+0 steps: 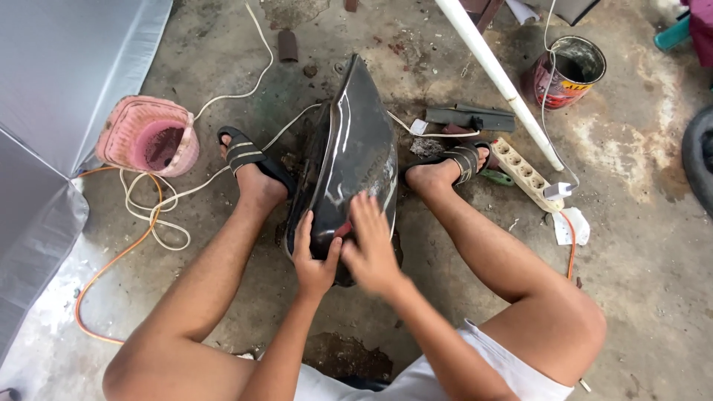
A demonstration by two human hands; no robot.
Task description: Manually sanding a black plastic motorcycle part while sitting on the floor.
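Glossy black curved metal panel [349,156] stands on the concrete floor [639,245] between the person's feet; left hand [313,256] grips its near edge, right hand [369,249] presses spread fingers flat against it.

— Underfoot? 
— Rough grey concrete floor [639,245], stained and patchy, chipped dark near the bottom edge.

— On the left? 
— Silvery grey sheet [52,111], creased, draped down to the floor. Just beside it, a pink plastic basket [148,137] tipped on its side. White cord [160,215] and orange cable [111,260] looped loosely nearby.

— Top right? 
— Rusty paint can [568,70], open. White pipe [497,74] slanting across. Cream power strip [523,172] lying by it, with a white plug at its end. Dark tyre edge [700,160] at the far right.

— Light? 
— Soft, even daylight, faint shadows only.
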